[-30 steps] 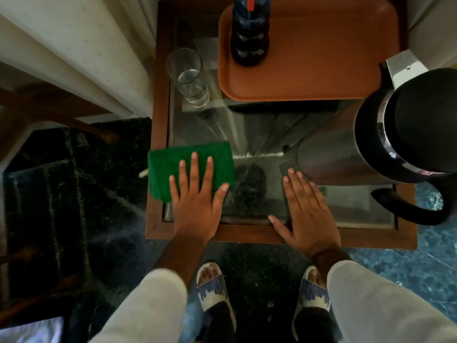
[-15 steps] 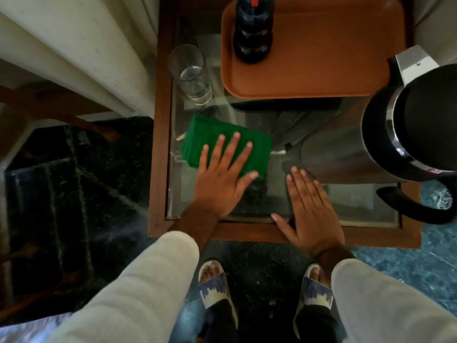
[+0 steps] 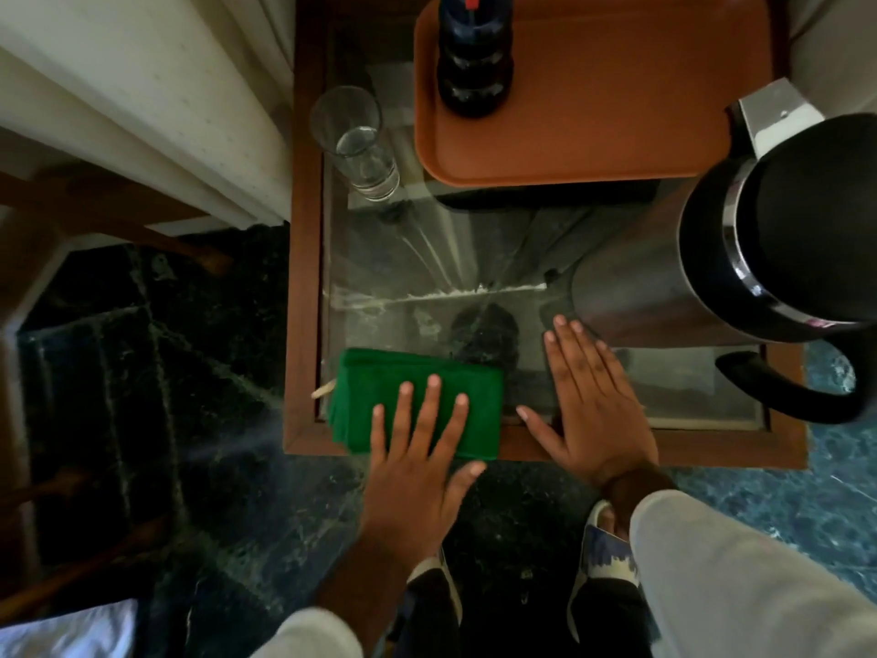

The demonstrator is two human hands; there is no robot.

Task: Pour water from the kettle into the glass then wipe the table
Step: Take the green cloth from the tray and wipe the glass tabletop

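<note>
Since half a second ago the left hand (image 3: 417,448) has dragged the green cloth (image 3: 417,401) back from mid-table to the near left corner of the table (image 3: 303,258), overlapping the wooden edge. It presses flat, fingers spread, gripping nothing. The right hand (image 3: 593,406) lies open, palm down on the glass, holding nothing, just beside the kettle (image 3: 740,249). The glass (image 3: 356,144), holding some water, stands at the far left beside the tray (image 3: 617,87).

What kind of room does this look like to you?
Probably a hotel room or bedroom corner: a small wood-framed glass-top side table holds a steel electric kettle and an orange plastic serving tray, with cream curtains beside it.
</note>
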